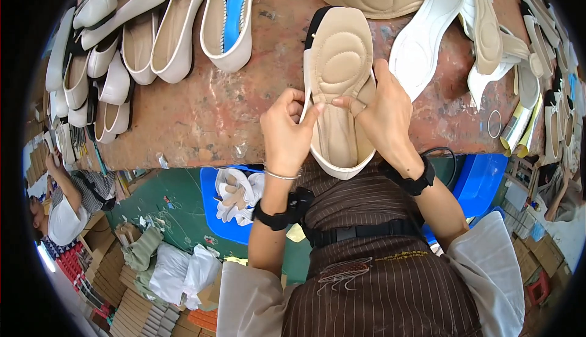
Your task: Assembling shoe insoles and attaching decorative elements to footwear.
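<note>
A white flat shoe point(343, 170) with a beige lining lies at the table's near edge, its heel toward me. Over its opening is a beige padded insole point(340, 47), the quilted front end facing up and covering much of the toe part. My left hand point(285, 131) is closed round the shoe's left side, its thumb pressing on the insole's middle. With thumb bent over the insole and fingers along its right edge, my right hand point(390, 114) is closed on the insole. The fingers under the right edge are partly hidden.
Several white flat shoes point(180, 29) stand at the left, one with a blue strip point(236, 17) inside. Loose insoles point(427, 38) lie at the far right. Below the table are blue bins point(210, 215); other people point(64, 209) sit at the sides.
</note>
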`<state>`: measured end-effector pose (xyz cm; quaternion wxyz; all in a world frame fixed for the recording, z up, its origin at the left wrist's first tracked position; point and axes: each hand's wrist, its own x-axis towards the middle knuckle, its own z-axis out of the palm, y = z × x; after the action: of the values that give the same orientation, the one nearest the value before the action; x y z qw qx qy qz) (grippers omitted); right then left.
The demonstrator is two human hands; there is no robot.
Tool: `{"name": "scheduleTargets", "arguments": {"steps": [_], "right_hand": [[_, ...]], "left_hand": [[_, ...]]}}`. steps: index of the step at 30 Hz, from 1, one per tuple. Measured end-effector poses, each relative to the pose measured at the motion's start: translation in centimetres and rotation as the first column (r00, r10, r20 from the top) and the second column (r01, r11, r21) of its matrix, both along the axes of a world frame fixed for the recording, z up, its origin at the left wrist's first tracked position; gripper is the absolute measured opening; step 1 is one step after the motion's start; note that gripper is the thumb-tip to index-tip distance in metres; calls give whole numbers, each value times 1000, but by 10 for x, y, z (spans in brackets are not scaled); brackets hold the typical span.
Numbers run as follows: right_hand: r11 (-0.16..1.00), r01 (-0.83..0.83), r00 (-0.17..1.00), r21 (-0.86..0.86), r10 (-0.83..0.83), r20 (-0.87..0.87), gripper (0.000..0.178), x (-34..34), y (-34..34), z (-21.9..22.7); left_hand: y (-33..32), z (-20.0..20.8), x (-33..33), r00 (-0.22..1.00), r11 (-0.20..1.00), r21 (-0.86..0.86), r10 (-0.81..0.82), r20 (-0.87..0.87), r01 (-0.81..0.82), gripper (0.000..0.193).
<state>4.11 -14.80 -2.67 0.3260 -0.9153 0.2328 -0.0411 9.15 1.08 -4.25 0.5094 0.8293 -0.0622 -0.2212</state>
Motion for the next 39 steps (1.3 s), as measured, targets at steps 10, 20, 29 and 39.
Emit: {"name": "scheduleTargets", "arguments": {"steps": [10,20,29,39], "right_hand": [[974,-38,937,-225,113,331,94,11,-12,5],[858,-513,851,-35,514,107,37,-44,1,59],[848,-500,863,-176,473,-176,49,22,11,38],[777,-523,850,-349,448,-278,47,17,16,21]], "left_hand": [[-18,24,-20,951,936,243,199,239,-257,19],[-15,62,-99,738,797,554,-521,429,241,48],[-10,47,-94,739,777,553,-557,380,301,31],[-11,46,-93,736,790,546,-542,407,280,27]]}}
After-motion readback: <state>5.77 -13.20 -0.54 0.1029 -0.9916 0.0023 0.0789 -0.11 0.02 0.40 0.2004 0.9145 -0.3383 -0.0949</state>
